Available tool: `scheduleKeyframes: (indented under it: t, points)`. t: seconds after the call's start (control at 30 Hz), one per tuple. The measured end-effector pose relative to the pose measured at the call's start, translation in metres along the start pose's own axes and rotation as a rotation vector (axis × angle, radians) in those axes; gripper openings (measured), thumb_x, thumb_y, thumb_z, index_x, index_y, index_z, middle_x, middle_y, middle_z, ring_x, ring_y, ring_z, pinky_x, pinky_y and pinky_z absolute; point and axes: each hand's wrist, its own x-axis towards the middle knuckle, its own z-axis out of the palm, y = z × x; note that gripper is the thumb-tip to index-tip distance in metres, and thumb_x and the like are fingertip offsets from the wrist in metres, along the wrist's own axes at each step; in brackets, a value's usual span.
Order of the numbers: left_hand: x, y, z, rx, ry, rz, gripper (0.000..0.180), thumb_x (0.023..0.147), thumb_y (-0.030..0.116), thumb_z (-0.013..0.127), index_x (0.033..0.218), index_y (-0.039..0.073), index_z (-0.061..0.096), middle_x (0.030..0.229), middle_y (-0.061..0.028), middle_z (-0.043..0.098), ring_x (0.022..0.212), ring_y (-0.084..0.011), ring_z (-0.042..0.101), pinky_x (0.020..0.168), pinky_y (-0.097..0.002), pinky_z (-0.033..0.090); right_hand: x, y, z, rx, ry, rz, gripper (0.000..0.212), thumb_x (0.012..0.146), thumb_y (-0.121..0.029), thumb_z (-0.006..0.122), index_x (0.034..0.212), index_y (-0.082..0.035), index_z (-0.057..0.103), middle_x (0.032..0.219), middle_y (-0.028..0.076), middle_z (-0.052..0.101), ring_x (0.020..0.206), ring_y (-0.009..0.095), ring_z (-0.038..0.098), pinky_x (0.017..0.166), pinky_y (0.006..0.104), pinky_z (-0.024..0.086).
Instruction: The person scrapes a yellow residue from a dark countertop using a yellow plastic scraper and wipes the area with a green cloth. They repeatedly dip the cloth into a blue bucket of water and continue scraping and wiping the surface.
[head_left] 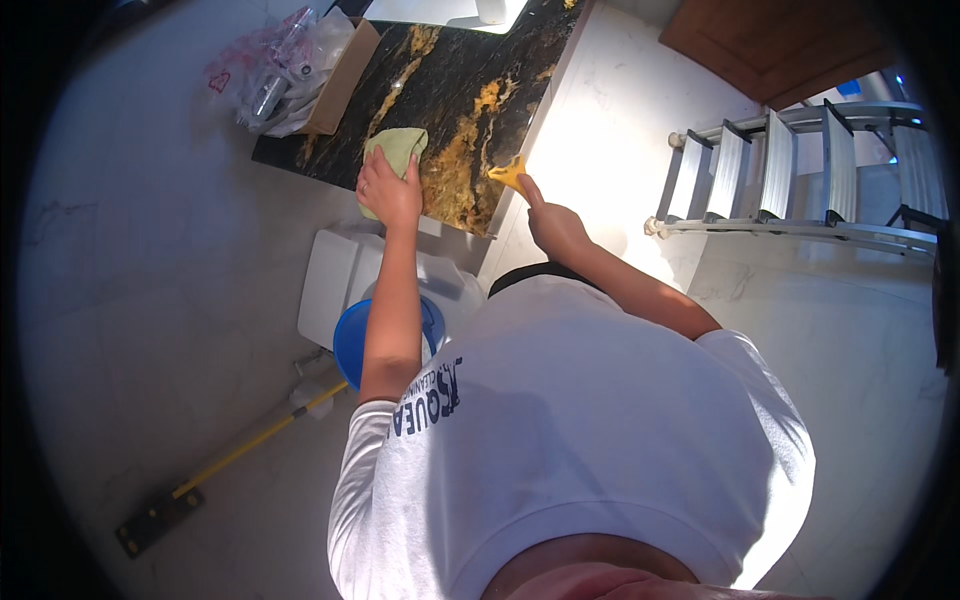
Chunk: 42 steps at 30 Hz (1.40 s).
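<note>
My left hand [388, 195] presses a folded pale green cloth [398, 147] onto the near left part of a black and gold stone countertop [455, 130]. Its fingers curve over the fabric, and a ring shows on one of them. In my right hand [556, 226] is a small yellow scraper [508, 174], held at the counter's right edge. The index finger lies along the scraper, while the other fingers are curled under and partly hidden. Whether the scraper's blade touches the stone is too small to tell.
A cardboard box [340, 80] with plastic-wrapped items sits on the counter's left end; a white basin [450, 12] is beyond. Below are a white toilet [330, 285], a blue bucket [350, 345] and a yellow pole [240, 448]. A metal stepladder [780, 170] stands right, near a wooden door [780, 45].
</note>
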Motion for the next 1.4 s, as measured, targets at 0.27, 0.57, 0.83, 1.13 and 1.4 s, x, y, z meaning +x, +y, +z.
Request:
scheduleKeyframes:
  t: [0.27,0.57,0.83,1.13,1.4]
  points:
    - [-0.001,-0.001,-0.001,0.003,-0.030,-0.010,0.065,0.083,0.050,0.062,0.132,0.010,0.048,0.132,-0.0138,0.051,0.122,-0.0330,0.046,0.100,-0.0500,0.031,0.019,0.003,-0.007,0.019,0.196,-0.059,0.072,0.084,-0.005,0.047,0.148,-0.015,0.015,0.069,0.017,0.062,0.062,0.036,0.061,0.057,0.0472,0.046]
    - [-0.002,0.000,-0.002,0.024,-0.009,0.006,0.066,0.083,0.049,0.062,0.133,0.010,0.048,0.131,-0.0135,0.051,0.122,-0.0324,0.045,0.101,-0.0492,0.031,0.036,0.007,-0.016,-0.015,0.238,-0.028,0.073,0.083,-0.005,0.046,0.148,-0.013,0.015,0.073,0.019,0.063,0.066,0.037,0.063,0.058,0.0463,0.048]
    - [-0.001,0.000,-0.003,0.008,-0.018,-0.006,0.065,0.084,0.049,0.062,0.134,0.010,0.047,0.131,-0.0136,0.051,0.123,-0.0325,0.045,0.101,-0.0494,0.031,0.039,0.012,-0.020,-0.018,0.015,0.084,0.066,0.089,-0.010,0.046,0.148,-0.013,0.015,0.072,0.021,0.063,0.065,0.039,0.062,0.060,0.0490,0.047]
    - [0.000,0.001,-0.004,-0.025,-0.009,-0.006,0.065,0.083,0.048,0.062,0.134,0.010,0.047,0.132,-0.0139,0.051,0.122,-0.0326,0.045,0.101,-0.0496,0.031,0.058,0.017,-0.031,-0.030,0.124,0.088,0.067,0.089,-0.009,0.043,0.149,-0.012,0.013,0.075,0.021,0.063,0.067,0.038,0.062,0.060,0.0477,0.048]
    - [0.000,0.001,-0.006,-0.017,-0.016,-0.009,0.064,0.084,0.047,0.063,0.133,0.010,0.048,0.132,-0.0139,0.051,0.122,-0.0328,0.045,0.101,-0.0490,0.031,0.068,0.020,-0.041,-0.004,0.200,0.082,0.068,0.088,-0.007,0.041,0.149,-0.011,0.012,0.078,0.022,0.064,0.069,0.037,0.063,0.061,0.0461,0.048]
